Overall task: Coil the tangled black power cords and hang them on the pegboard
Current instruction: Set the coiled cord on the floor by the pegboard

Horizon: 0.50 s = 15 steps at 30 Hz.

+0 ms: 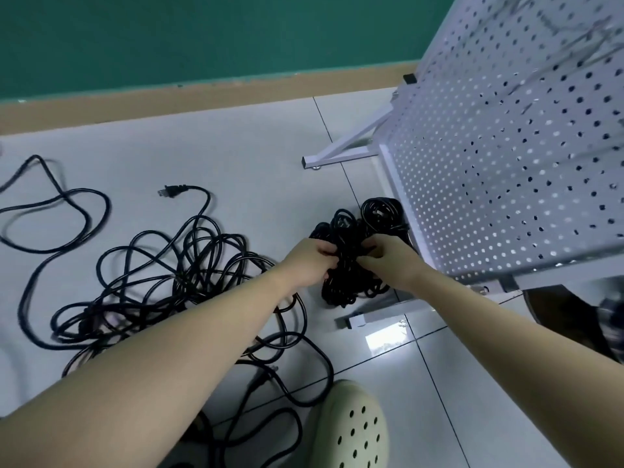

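A: Nearest first?

B: Cream shoe [354,430] at the floor's [256,136] near edge, cord loops running just beside it.

A: Then?

B: Big loose tangle [175,275] over the left half of the floor, not yet coiled. Partly hidden under the left forearm.

A: And the hands?

B: Both on the bundle [347,265], held above the floor near the middle. Left hand [312,263] curled round its left side. Right hand [388,260] pinching strands on the right, fingers bent in. Probably gripped from both sides to keep the turns from springing apart while being tidied or tied off.

A: Anything behind that?

B: Second small coil [383,211] just past the bundle, close against the pegboard's [506,170] lower edge. Hanging or resting, cannot tell.

A: The board itself?

B: Rising at the right, white, perforated. Hooks up top too blurred to count. White frame feet [337,157] jutting onto the floor, one bar right under the bundle: likely to snag trailing loops.

A: Farther still?

B: Plug [170,191] of a stray cord at mid-floor, another cord [50,211] looping to the left edge, then the wooden skirting [202,99] under a green wall [202,35].
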{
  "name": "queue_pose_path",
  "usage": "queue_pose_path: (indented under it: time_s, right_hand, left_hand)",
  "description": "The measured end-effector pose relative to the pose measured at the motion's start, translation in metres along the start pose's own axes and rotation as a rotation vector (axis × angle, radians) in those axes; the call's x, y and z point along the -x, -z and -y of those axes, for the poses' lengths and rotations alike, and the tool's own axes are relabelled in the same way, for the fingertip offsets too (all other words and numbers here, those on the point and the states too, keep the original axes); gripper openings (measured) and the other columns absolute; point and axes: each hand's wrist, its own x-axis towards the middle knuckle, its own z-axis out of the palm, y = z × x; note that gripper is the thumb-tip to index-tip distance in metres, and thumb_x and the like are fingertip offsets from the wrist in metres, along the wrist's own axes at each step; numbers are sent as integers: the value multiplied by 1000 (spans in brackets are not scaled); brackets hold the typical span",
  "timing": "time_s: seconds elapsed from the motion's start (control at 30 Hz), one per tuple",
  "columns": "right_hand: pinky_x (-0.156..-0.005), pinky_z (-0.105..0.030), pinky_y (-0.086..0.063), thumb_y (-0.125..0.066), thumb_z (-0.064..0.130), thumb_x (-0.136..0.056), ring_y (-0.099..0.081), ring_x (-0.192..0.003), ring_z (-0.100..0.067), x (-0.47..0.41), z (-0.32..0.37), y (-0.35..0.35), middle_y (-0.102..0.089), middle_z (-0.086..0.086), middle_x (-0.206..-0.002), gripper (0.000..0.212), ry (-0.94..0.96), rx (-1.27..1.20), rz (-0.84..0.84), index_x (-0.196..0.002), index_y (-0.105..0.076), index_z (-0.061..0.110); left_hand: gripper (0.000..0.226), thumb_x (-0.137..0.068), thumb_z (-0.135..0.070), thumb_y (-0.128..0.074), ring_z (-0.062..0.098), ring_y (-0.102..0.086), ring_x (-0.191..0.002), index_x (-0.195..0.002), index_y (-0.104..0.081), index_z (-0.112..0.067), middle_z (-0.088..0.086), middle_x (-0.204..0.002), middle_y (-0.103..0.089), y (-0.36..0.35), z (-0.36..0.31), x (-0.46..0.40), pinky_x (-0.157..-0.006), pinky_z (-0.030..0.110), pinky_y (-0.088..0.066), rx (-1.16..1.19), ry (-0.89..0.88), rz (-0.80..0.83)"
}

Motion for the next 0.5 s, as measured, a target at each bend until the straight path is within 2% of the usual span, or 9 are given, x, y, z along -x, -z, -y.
queue_pose_path:
  time_s: [0.1, 0.17, 0.23, 0.33, 0.43, 0.5]
  right_hand:
    - [-81, -44, -62, -64, 17, -99, -72, -80, -21, 7, 2, 7, -74, -3, -89, 18, 28, 23, -32, -115, -71, 16]
    - [-76, -48, -63, -61, 13, -99, -73, -75, -24, 13, 6, 16, -75, -5, -83, 15, 51, 64, -28, -104, -74, 19]
    - [-74, -43, -63, -61, 13, -100, -74, -72, -21, 19, 22, 28, -74, -2, -82, 15, 96, 148, 13, -99, -74, 20]
    - [-65, -25, -57, -62, 23, -100, -73, -69, -15, 31, 67, 46, -73, 3, -86, 11, 216, 323, 65, -96, -72, 25]
    - [-63, -18, -49, -60, 26, -101, -68, -70, -8, 47, 117, 48, -68, 9, -82, 13, 326, 439, 118, -94, -72, 24]
    - [-58, -10, -42, -58, 21, -100, -62, -63, 1, 54, 147, 30, -67, 8, -80, 16, 381, 465, 151, -93, -72, 19]
  left_hand:
    - [37, -100, -7, -59, 5, -59, -61, -137, -60, -7, 7, -98, -70, 14, -8, 15, -50, 12, -43, -53, -17, 49]
    - [31, -101, -10, -58, 6, -61, -63, -132, -65, -9, 4, -95, -71, 37, -13, 30, -55, 18, -45, -106, -31, 28]
    - [27, -101, -10, -58, 12, -63, -69, -125, -69, -10, 8, -100, -74, 74, -17, 50, -59, 22, -47, -188, -58, -32]
    - [22, -99, -10, -59, 17, -64, -73, -114, -74, -13, 8, -102, -75, 140, -13, 93, -57, 16, -46, -396, -88, -145]
    - [16, -99, -16, -63, 21, -69, -85, -104, -77, -20, 0, -98, -77, 188, 3, 138, -78, 25, -53, -438, -91, -233]
    - [14, -98, -21, -66, 18, -70, -97, -105, -78, -18, -2, -107, -77, 206, 22, 163, -87, 25, -52, -431, -70, -256]
